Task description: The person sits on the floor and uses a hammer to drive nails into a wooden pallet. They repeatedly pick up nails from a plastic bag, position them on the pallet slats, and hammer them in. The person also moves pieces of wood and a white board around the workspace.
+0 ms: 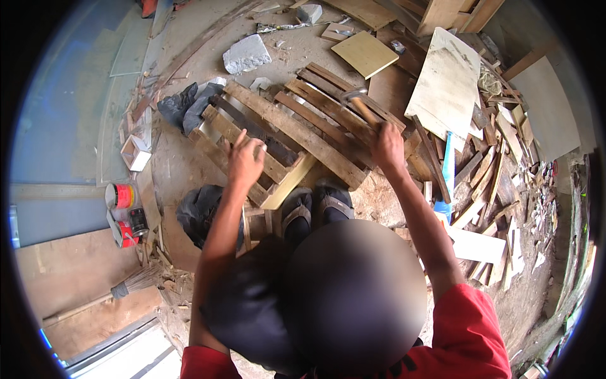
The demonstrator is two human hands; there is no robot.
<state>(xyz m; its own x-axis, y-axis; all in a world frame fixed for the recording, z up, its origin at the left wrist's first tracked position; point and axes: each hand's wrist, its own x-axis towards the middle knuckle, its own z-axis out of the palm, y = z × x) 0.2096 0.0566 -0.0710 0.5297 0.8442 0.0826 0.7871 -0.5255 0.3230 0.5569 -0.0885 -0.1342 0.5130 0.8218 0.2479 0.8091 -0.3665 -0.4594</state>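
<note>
Right hand (387, 148) clamped on the hammer (363, 110) above the pallet (290, 131), left hand (245, 161) loosely spread over its left side, I judge the hammer stiff and head-heavy, best gripped low.

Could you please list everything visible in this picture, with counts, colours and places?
wooden pallet: seemingly one, brown, centre
hammer: one, brown handle, grey head, over the pallet's right part
blocks: two, white, top centre
small board: one, yellowish, upper centre
large board: one, off-white, upper right
scrap wood: many pieces, mostly brown, right
strip: one, blue, right
bags: apparently two, black, left of the pallet
tins: about three, red and black, left
box: one, white, left
broom: one, brownish, lower left
panels: several, blue-grey, far left
sandals: two, dark, below the pallet
sleeves: two, red, bottom
left hand: one, bare, at the pallet's left slats
right hand: one, bare, gripping the hammer
</note>
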